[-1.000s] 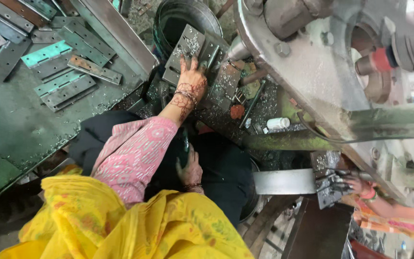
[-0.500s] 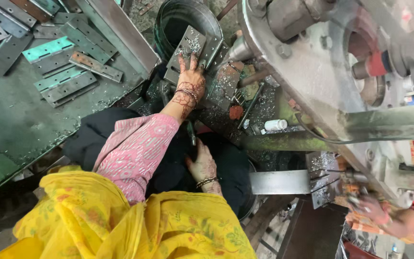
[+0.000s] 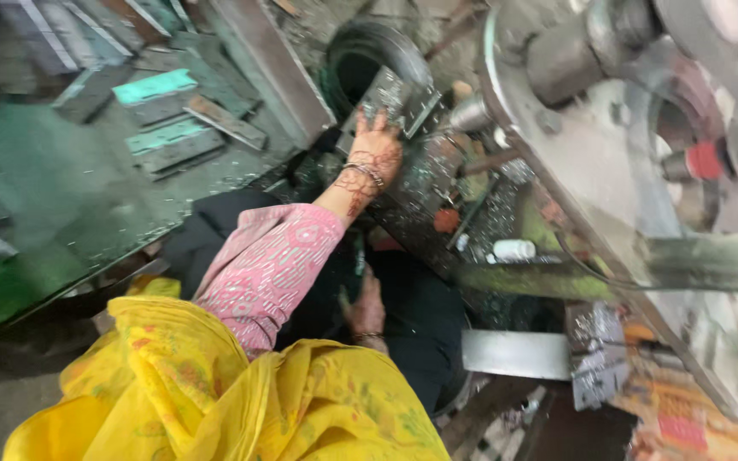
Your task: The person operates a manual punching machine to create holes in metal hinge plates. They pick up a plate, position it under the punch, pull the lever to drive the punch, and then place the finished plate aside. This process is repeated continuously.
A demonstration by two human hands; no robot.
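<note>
My left hand (image 3: 376, 152), with a pink sleeve and bangles at the wrist, reaches forward. Its fingers curl over a grey punched metal plate (image 3: 396, 96) that leans on a stack beside a dark round opening (image 3: 359, 64). My right hand (image 3: 366, 309) is low over my dark lap, just beyond the yellow cloth (image 3: 241, 401). It grips a thin dark rod (image 3: 358, 256) that points up toward the plates. The rod's lower end is hidden in the hand.
A large grey press machine (image 3: 608, 162) fills the right side, with a green bar (image 3: 642, 271) crossing in front. Flat metal strips (image 3: 164, 128) lie on the green bench to the left. Metal chips, a small white cylinder (image 3: 514, 249) and a steel plate (image 3: 514, 354) lie near my lap.
My right hand has drifted a little to the right over my lap with the rod. My left hand stays on the metal plate. The view has shifted and blurred slightly.
</note>
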